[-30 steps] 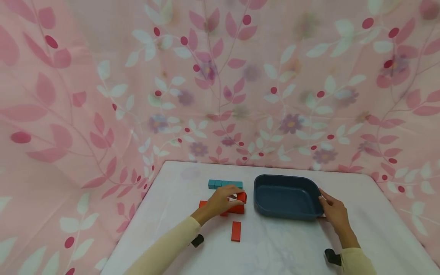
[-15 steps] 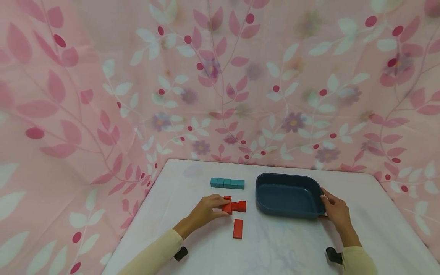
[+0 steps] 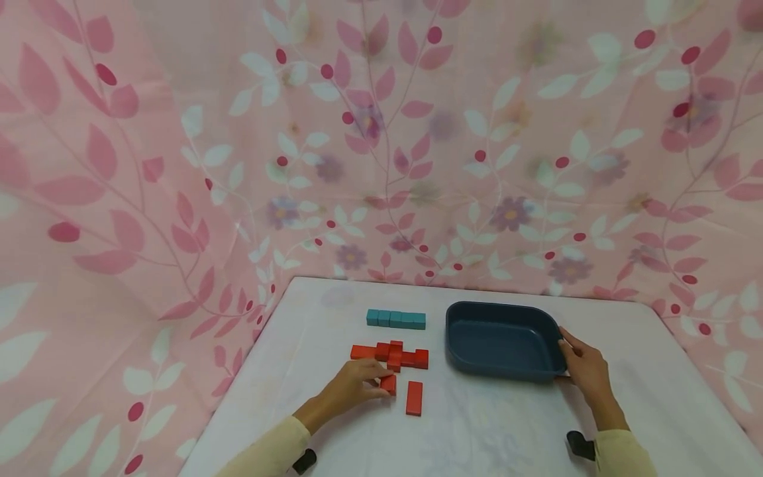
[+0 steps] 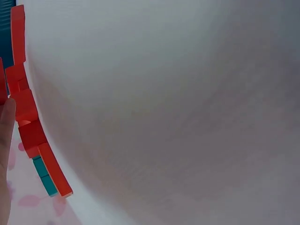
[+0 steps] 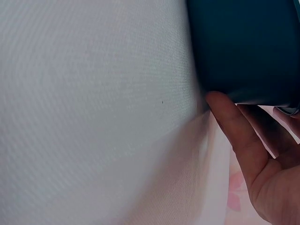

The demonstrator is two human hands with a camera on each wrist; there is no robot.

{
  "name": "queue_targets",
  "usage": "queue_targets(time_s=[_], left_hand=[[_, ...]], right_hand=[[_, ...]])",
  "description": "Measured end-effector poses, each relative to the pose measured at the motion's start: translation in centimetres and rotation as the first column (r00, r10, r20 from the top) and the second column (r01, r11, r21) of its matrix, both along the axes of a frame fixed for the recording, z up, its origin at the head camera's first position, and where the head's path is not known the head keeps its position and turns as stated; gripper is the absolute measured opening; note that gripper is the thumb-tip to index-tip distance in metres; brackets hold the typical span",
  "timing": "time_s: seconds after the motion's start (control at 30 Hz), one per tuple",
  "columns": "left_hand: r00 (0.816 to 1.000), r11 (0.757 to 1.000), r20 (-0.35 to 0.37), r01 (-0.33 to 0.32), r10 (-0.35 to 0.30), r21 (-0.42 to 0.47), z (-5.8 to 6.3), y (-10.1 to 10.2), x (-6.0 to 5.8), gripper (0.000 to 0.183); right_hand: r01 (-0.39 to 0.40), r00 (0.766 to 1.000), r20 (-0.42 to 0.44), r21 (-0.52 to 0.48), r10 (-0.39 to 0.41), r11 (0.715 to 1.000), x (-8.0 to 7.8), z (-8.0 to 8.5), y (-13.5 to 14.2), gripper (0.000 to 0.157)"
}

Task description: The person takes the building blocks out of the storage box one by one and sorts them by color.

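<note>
In the head view my left hand pinches a small red block between thumb and fingers, low over the table. Just behind it lies a row of red blocks, some upright and some flat. A flat red block rests to the right of the pinched one. My right hand grips the right end of a dark blue rectangular baking dish. In the right wrist view, its thumb presses low on the wall of the dish. The left wrist view catches only a finger beside red blocks.
A row of teal blocks lies behind the red ones, left of the dish. The white-covered table ends at a pink floral curtain at the back and left. Black wrist mounts stick out near both sleeves.
My left hand has left one red block at the right of the row, then moved left and toward me, and now holds another red block. The right hand stays on the baking dish.
</note>
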State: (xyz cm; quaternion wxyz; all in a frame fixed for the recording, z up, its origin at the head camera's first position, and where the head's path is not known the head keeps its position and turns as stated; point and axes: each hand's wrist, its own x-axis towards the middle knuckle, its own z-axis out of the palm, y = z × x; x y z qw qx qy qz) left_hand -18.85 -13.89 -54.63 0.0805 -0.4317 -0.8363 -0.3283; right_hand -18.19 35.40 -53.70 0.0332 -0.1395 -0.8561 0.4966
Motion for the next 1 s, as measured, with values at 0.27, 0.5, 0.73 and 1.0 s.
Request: queue_targets(time_s=[0.27,0.5,0.73,1.0], left_hand=[[0.998,0.999,0.05,0.042,-0.042,0.005,-0.7,0.0,0.4,0.046],[0.997,0.999,0.059,0.047,-0.046,-0.026,-0.9,0.6,0.4,0.044],[0.995,0.994,0.092,0.034,-0.024,-0.104,-1.0,1.2,0.6,0.045],[0.994,0.99,0.108,0.0,0.016,-0.14,-1.3,1.5,0.6,0.047]], right_hand=[[0.016,1.0,-0.001,0.009,-0.016,1.0,0.0,0.2,-0.3,0.054],[0.02,1.0,0.017,0.02,-0.021,1.0,0.1,0.4,-0.4,0.054],[0.021,1.0,0.02,0.022,-0.021,1.0,0.0,0.2,-0.3,0.055],[0.031,0.999,0.019,0.037,-0.031,0.999,-0.1,0.1,-0.3,0.055]])
